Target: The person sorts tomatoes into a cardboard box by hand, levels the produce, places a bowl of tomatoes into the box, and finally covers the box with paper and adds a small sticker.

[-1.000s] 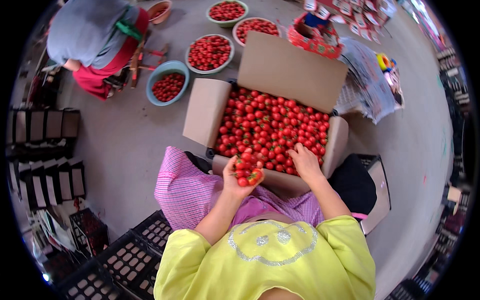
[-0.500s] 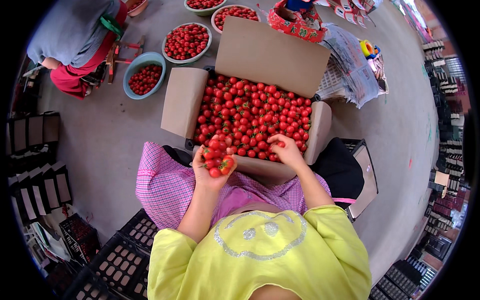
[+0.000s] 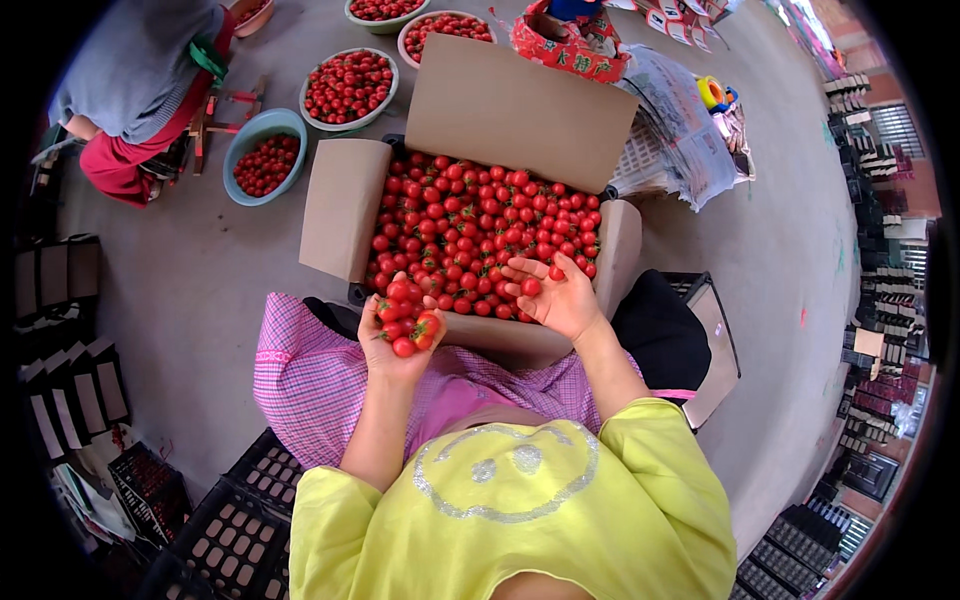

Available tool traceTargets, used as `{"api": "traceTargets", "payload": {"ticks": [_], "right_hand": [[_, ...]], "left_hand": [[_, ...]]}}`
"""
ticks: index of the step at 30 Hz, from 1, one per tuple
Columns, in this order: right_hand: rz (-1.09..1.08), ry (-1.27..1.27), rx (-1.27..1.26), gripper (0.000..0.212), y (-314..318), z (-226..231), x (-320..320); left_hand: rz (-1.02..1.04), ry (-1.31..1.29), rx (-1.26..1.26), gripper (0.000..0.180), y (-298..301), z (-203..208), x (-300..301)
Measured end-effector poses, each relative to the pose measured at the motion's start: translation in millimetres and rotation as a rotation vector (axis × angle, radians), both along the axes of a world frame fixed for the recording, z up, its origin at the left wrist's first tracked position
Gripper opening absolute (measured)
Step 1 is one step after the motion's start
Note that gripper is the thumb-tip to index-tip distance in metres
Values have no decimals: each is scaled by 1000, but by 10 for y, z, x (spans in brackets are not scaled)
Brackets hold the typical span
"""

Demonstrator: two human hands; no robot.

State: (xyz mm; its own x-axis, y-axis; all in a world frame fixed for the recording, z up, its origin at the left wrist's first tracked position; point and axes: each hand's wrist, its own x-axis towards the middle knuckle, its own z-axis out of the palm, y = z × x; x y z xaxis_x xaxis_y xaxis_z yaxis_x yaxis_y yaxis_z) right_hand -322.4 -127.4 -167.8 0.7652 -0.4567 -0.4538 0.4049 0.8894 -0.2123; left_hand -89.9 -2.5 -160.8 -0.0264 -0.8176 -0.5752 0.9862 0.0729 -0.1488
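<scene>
A brown box with raised flaps is filled with small red tomatoes. At its near edge, the person's left hand cups a handful of tomatoes, one partly orange; over its near right part, the right hand, palm up, loosely holds what look like two tomatoes. Left of the box, a blue basin is partly filled with tomatoes; beyond its far left corner, a pale bowl, a pinkish bowl and a green bowl hold more.
</scene>
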Motion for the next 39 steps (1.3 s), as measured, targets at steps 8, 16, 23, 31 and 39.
{"api": "traceTargets", "payload": {"ticks": [8,16,23,31,39], "right_hand": [[56,-74,-89,71,108,147,72],[74,-86,-161,67,119,247,105],[28,563,-693,40,113,245,84],[275,1118,-1594,48,579,600,772],[50,783,-847,24,513,335,341]], "left_hand": [[-11,-15,1,42,-21,14,-15],[-17,-15,25,43,-26,13,-32],[-145,-30,-16,44,4,-40,-83],[-174,39,53,43,-22,-22,-208],[-201,0,-121,43,-17,-36,-175]]}}
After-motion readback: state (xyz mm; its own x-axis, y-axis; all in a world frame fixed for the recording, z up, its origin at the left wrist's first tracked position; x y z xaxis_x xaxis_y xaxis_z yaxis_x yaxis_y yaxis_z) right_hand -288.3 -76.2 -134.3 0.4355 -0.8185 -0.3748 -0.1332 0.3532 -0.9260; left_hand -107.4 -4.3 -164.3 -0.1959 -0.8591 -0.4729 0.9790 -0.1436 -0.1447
